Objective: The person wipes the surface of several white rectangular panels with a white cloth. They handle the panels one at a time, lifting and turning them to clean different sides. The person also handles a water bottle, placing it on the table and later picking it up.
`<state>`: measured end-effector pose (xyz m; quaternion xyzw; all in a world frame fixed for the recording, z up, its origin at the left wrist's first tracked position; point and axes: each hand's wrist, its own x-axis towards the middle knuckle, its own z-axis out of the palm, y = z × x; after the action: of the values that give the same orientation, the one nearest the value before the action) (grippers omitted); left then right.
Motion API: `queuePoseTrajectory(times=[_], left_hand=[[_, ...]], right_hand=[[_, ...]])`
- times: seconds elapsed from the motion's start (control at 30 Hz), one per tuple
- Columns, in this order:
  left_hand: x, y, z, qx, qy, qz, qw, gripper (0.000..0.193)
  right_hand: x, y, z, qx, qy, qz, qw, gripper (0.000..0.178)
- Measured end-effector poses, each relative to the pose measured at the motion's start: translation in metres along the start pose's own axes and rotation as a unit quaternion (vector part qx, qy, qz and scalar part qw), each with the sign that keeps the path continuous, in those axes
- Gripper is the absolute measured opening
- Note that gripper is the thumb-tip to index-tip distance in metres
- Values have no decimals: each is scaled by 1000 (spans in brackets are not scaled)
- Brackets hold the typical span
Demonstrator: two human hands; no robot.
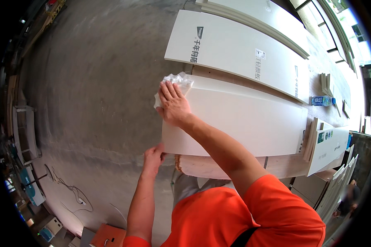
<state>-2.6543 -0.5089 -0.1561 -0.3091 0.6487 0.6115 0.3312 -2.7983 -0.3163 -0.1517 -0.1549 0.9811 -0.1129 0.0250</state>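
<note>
A long white board [243, 119] lies flat on the wooden workbench in front of me. At its left end, my right hand [174, 103] presses a crumpled white cloth [180, 79] onto the surface; its fingers lie over the cloth, which bulges out past them and over the end edge. My left hand [152, 159] is closed at the board's near left corner, with the fingertips pinching the edge. Part of the board is hidden under my right forearm.
Beyond lies another white board with dark printing [235, 53], then a stack of boards [259, 20]. To the right are a water bottle [322, 101] and several leaning panels [327, 148]. A cable [72, 189] trails over the floor at left. Another person [348, 199] is at far right.
</note>
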Motion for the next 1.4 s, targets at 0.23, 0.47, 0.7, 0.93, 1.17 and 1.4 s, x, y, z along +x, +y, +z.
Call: queuePoseTrajectory(times=[0.23, 0.47, 0.7, 0.93, 1.17, 1.4], left_hand=[[11, -2, -22, -201, -48, -99, 973, 93], [6, -14, -40, -57, -101, -14, 993, 96], [18, 18, -60, -26, -5, -30, 999, 72], [-4, 3, -81, -96, 50, 14, 994, 58], [17, 23, 19, 26, 107, 258, 960, 27], [52, 66, 178, 413, 97, 612, 668, 17]], right_hand=[[-183, -81, 6, 156, -64, -75, 983, 79], [-265, -17, 7, 27, -47, 177, 983, 94], [-136, -123, 31, -21, -44, -102, 994, 84], [-303, 16, -6, 67, 14, 158, 985, 82], [-203, -5, 4, 241, 133, 92, 957, 21], [-272, 60, 13, 65, 97, 316, 942, 69]])
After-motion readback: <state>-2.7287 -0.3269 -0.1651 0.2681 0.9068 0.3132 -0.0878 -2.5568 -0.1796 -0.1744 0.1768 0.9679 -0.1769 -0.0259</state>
